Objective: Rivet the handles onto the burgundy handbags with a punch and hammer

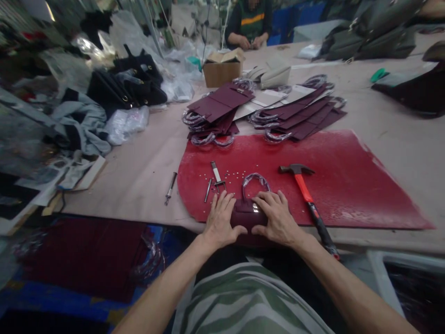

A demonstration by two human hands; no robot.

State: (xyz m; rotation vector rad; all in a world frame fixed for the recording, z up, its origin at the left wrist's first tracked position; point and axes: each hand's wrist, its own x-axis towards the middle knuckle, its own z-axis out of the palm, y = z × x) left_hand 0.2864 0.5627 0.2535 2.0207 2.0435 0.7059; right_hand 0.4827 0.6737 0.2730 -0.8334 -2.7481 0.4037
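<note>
Left hand [221, 217] and right hand [277, 217] hold a burgundy bag panel [245, 215] at the near edge of the red mat [358, 185]; uneven pressure could skew it, and the right forearm [337, 276] could knock the hammer [307, 195] off the bench [139, 181].

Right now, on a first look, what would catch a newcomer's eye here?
Probably the glossy red sheet on the pale table, with an orange-and-black-handled claw hammer lying across its near edge, right of the hands. Next, the dark burgundy piece with a plastic-wrapped loop handle, at the sheet's near edge between the left fingers and right fingers. Beyond, flat burgundy pieces lie in overlapping stacks.
</note>
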